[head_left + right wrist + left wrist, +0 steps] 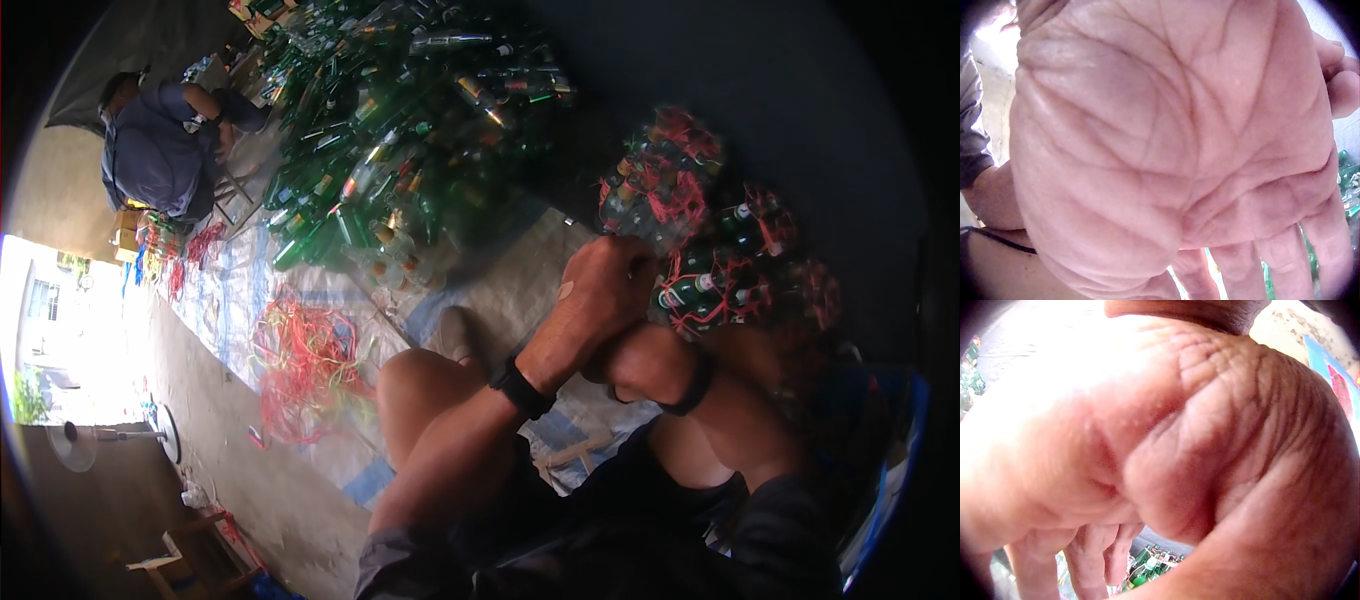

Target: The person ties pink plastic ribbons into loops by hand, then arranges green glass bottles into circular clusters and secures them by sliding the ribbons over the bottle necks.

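Observation:
In the head view, my left hand (pixel 597 292) is raised in front of my knees, its back toward the camera and its fingers bent loosely. Just below it and overlapping it is my right hand (pixel 645 362); whether they press together cannot be told. Close up in the left wrist view, the left palm (pixel 1166 437) is creased and its fingers (pixel 1088 559) extend downward. The right palm (pixel 1172 137) fills the right wrist view, with long, fairly straight fingers (pixel 1285 259). No object shows in either hand.
Green bottles (pixel 400 130) form a large pile ahead. Netted bottles (pixel 700 285) stand at right, red and pale string (pixel 305 345) lies on the sheet (pixel 540 255). A seated person (pixel 160 150) is at upper left, a fan (pixel 165 433) at lower left.

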The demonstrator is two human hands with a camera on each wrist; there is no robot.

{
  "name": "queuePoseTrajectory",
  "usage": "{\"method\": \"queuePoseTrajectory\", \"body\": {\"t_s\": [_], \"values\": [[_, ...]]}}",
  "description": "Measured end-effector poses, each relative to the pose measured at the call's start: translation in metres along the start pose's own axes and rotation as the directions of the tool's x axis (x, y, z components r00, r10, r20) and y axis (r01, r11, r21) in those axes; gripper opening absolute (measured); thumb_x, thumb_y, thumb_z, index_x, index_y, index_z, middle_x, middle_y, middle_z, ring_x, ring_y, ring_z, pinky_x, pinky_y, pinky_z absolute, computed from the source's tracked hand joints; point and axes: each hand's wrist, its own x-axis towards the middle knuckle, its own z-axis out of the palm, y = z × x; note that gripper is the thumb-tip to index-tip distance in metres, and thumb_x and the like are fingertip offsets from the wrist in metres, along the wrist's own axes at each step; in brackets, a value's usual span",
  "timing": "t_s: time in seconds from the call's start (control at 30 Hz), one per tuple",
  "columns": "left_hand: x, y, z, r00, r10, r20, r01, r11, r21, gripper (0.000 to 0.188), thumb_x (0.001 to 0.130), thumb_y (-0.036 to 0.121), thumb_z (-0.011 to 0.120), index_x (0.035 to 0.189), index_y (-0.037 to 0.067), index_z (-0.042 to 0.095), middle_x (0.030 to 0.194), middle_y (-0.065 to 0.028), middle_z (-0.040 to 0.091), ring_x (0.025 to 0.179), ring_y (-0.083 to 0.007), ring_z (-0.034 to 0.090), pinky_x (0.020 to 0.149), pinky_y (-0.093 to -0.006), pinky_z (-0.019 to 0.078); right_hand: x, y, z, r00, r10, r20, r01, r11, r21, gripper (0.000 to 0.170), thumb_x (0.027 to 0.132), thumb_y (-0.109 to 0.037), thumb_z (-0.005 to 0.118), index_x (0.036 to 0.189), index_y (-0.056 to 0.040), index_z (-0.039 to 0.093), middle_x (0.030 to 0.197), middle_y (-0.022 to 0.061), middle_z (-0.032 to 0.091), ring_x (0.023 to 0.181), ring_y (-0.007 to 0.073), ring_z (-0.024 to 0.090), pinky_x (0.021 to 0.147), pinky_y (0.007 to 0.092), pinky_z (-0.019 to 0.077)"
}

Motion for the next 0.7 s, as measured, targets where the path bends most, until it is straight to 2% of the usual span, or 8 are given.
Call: {"method": "queuePoseTrajectory", "body": {"t_s": [0.47,0.7], "values": [[-0.002,-0.001,0.001,0.999,0.029,-0.015,-0.03,0.998,-0.063,0.017,0.085,0.011,0.07,0.096,0.001,0.076,0.089,-0.0205,0.075,0.082,-0.0344,0.075,0.074,-0.0397,0.058,0.009,-0.008,0.009,0.999,-0.018,-0.036,0.014,0.994,-0.105,0.034,0.096,-0.013,0.055,0.128,-0.0079,0.066,0.127,0.0123,0.067,0.119,0.0202,0.064,0.101,0.0324,0.0509],[-0.003,-0.001,0.0,0.999,0.015,0.03,-0.014,0.999,-0.038,0.017,0.087,0.008,0.069,0.099,-0.001,0.076,0.089,-0.0204,0.075,0.081,-0.0307,0.075,0.074,-0.0374,0.0581,0.014,-0.014,0.011,0.997,-0.042,-0.058,0.023,0.956,-0.293,0.034,0.097,-0.013,0.053,0.129,-0.0078,0.065,0.128,0.0123,0.067,0.12,0.0197,0.064,0.102,0.0316,0.0502]]}}
